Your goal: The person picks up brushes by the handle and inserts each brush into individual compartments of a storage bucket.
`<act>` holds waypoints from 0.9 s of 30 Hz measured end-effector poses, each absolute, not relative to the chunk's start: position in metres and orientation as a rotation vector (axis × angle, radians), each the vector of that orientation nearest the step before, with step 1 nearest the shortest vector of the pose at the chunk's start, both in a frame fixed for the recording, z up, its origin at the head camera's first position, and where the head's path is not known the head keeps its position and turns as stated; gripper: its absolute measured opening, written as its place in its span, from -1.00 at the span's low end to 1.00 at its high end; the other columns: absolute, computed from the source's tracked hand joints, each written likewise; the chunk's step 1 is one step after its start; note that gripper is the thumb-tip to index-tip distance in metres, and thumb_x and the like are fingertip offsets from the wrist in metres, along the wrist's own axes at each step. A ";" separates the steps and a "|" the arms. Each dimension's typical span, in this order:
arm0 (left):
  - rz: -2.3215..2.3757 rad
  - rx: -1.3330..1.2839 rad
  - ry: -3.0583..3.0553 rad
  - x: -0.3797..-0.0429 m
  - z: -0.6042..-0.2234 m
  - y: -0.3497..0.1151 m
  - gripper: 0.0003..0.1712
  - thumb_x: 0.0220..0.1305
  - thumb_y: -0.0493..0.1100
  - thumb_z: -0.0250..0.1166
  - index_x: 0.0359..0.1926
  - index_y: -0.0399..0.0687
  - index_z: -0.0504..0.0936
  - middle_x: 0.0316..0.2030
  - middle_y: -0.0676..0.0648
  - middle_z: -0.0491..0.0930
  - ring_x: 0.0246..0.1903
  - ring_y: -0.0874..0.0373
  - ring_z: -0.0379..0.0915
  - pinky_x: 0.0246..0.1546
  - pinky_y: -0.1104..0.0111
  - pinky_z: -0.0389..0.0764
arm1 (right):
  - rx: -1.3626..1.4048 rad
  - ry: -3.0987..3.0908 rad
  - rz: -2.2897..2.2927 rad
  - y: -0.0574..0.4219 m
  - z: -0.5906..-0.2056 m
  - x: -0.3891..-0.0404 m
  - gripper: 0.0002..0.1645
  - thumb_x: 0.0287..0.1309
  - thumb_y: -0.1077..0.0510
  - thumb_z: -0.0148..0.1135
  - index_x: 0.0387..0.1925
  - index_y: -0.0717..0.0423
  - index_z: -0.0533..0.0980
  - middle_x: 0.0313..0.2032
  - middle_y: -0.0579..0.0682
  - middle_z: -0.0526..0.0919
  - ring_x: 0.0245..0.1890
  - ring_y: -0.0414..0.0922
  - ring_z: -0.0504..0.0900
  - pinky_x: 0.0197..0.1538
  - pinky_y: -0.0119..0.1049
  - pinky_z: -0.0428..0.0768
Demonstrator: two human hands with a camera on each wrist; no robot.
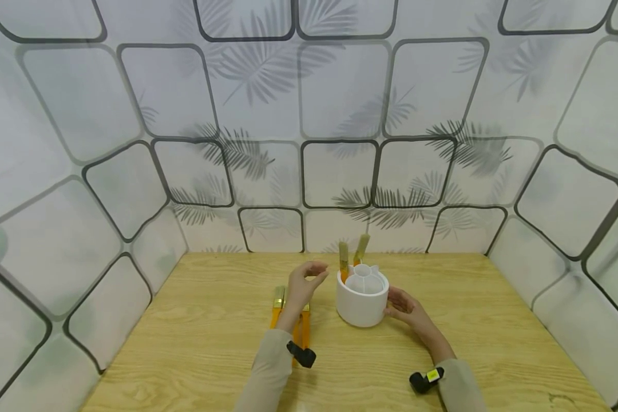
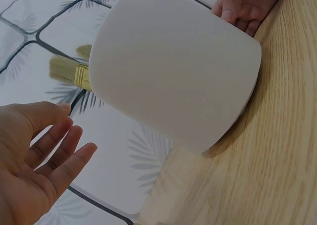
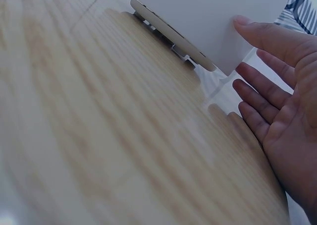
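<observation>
Upright in white holder (image 1: 361, 312), on table (image 1: 206, 303): two brushes (image 1: 344, 255), long axes near vertical, one tilted right, pale bristles (image 1: 362, 247) up, orange handles (image 1: 344, 276) down. Beside them, left hand (image 1: 304, 283), loosely curved, grip narrow; right hand (image 1: 409, 307) wide, thumb at holder's side.

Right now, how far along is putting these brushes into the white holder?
Done: two brushes stand bristles-up in the white holder. In hand: the left hand, beside the holder, is empty; the right hand is at the holder's side, perhaps steadying it. Apparently left: the other brushes lying on the table, partly hidden, so I can't count them.
</observation>
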State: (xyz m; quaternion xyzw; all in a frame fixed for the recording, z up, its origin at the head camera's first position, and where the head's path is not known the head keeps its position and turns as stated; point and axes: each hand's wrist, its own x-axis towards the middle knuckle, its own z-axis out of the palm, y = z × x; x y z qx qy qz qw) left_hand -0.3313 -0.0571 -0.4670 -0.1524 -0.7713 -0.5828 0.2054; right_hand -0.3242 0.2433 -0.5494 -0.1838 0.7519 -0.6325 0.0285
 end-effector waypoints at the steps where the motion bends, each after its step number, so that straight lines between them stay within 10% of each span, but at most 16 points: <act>1: -1.629 -0.414 -2.158 -0.330 -0.467 -0.058 -0.80 0.13 -0.19 0.33 -0.23 -0.19 0.67 -0.29 -0.14 0.67 -0.29 0.05 0.57 -0.23 0.29 0.61 | -0.572 2.319 -1.949 0.244 -0.550 -0.325 -0.31 0.16 0.24 0.20 0.29 0.23 0.19 0.18 -0.04 0.38 0.06 -0.44 0.41 0.11 -0.58 0.34; 27: -1.606 -0.305 -2.265 -0.322 -0.485 -0.095 -0.86 0.14 -0.26 0.31 -0.23 -0.09 0.68 -0.29 -0.08 0.67 -0.27 0.06 0.55 -0.24 0.30 0.61 | -0.555 2.331 -1.946 0.242 -0.546 -0.322 -0.33 0.18 0.25 0.18 0.29 0.23 0.19 0.19 0.15 0.35 0.04 -0.42 0.41 0.12 -0.51 0.37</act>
